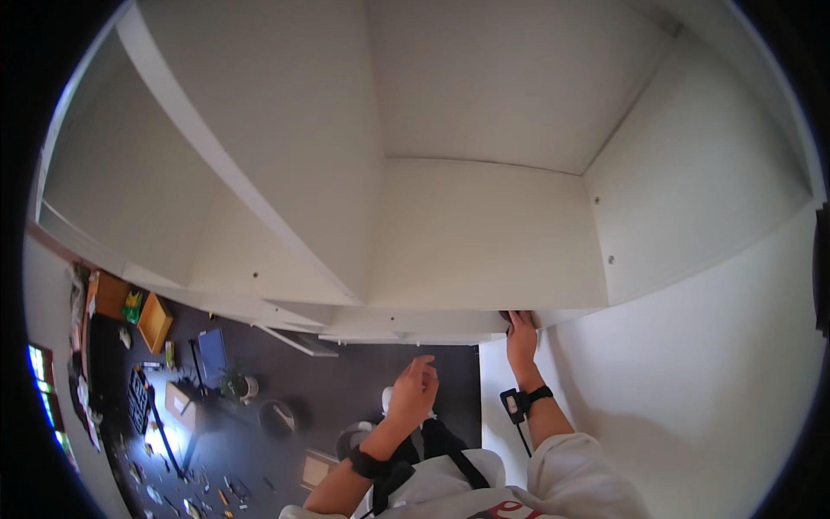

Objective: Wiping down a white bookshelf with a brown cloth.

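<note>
A white cabinet [484,233] with open compartments fills the upper view. My right hand [522,339] reaches up to its lower front edge, close to the right wall. Its fingers are at a small dark object [506,317] there, mostly hidden by the hand and the cabinet edge, so I cannot make out its kind. In front of my body, my left hand [413,394] hangs in the air below the cabinet, fingers loosely bent, and I see nothing in it. Both wrists wear black straps; a small black box with a cable [513,405] sits at the right one.
A white wall [674,363] stands close on the right. Down left, a white door [294,341] juts out from the lower cabinet. On the dark floor are a potted plant [242,386], a round bin [278,418], a wooden drawer-like box [156,323] and several scattered tools.
</note>
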A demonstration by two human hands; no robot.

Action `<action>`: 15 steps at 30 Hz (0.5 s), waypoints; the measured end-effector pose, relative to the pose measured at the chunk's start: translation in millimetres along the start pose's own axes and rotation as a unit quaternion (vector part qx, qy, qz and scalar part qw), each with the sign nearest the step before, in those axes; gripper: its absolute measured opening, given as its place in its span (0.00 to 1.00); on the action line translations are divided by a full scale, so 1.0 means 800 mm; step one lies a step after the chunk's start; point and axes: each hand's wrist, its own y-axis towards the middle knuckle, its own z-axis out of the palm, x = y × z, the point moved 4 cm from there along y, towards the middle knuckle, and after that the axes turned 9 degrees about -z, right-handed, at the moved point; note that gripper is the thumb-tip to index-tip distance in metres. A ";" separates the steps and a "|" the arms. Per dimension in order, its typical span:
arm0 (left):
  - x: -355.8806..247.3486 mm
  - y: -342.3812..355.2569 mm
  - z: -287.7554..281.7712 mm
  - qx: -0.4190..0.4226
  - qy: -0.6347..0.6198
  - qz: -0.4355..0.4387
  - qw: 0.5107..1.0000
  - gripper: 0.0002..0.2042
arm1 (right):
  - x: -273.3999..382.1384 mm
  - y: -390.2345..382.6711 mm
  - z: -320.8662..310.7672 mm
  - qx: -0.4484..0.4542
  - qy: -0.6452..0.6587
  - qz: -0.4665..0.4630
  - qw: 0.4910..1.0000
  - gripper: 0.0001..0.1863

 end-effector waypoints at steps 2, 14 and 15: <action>0.008 0.003 0.010 0.001 -0.002 0.005 1.000 0.15 | 0.000 -0.007 0.012 0.056 -0.047 0.043 0.996 0.27; 0.128 0.052 0.051 -0.005 -0.004 -0.086 0.996 0.11 | 0.073 0.002 0.056 0.043 0.025 -0.006 0.999 0.30; 0.135 0.052 0.050 -0.006 -0.012 -0.090 0.996 0.11 | 0.089 0.001 0.064 0.050 0.047 -0.016 0.997 0.29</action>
